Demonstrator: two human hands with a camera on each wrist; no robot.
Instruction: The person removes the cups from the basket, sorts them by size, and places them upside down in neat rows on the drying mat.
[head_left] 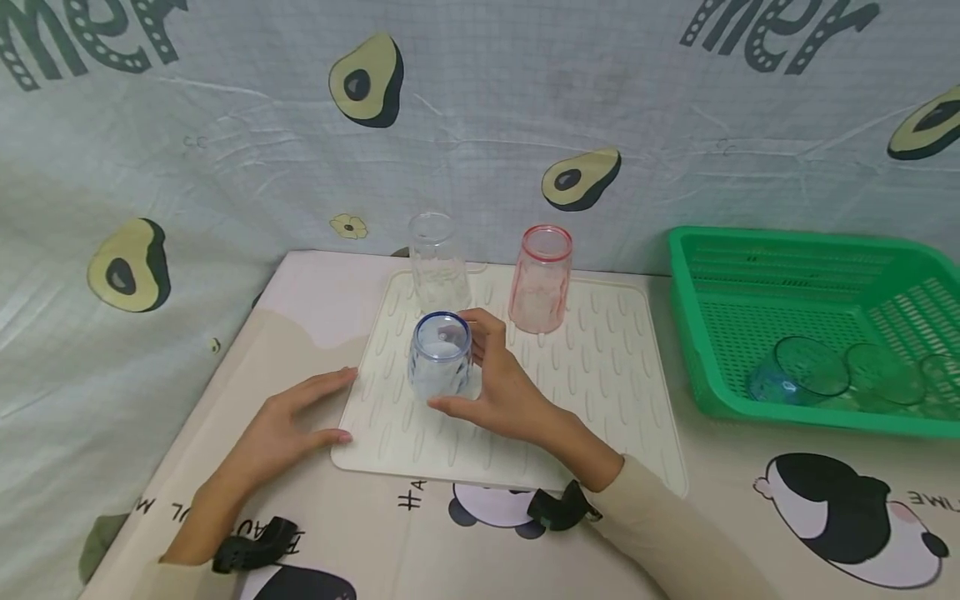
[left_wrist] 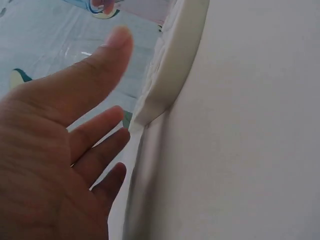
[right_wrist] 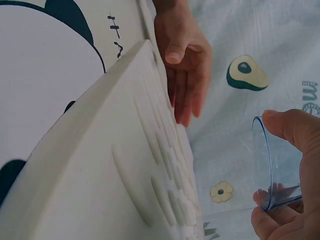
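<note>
One blue glass (head_left: 441,372) is grasped between the thumb and fingers of the right hand (head_left: 513,390), over the left part of the white ridged mat (head_left: 618,379); the right wrist view suggests that it is off the surface. The left hand (head_left: 285,429) has its fingers released and spread beside the mat's left edge, though contact is hard to tell. The clear glass (head_left: 441,275) stands just beyond on the far side, with the pink glass (head_left: 542,287) to its right, and the green basket (head_left: 825,423) at the right holds more glasses (head_left: 810,371). Good work here probably means keeping the blue glass level, pinching its slick sides surely but lightly, and leaving a gap to the clear glass; the free left hand could steady the mat.
</note>
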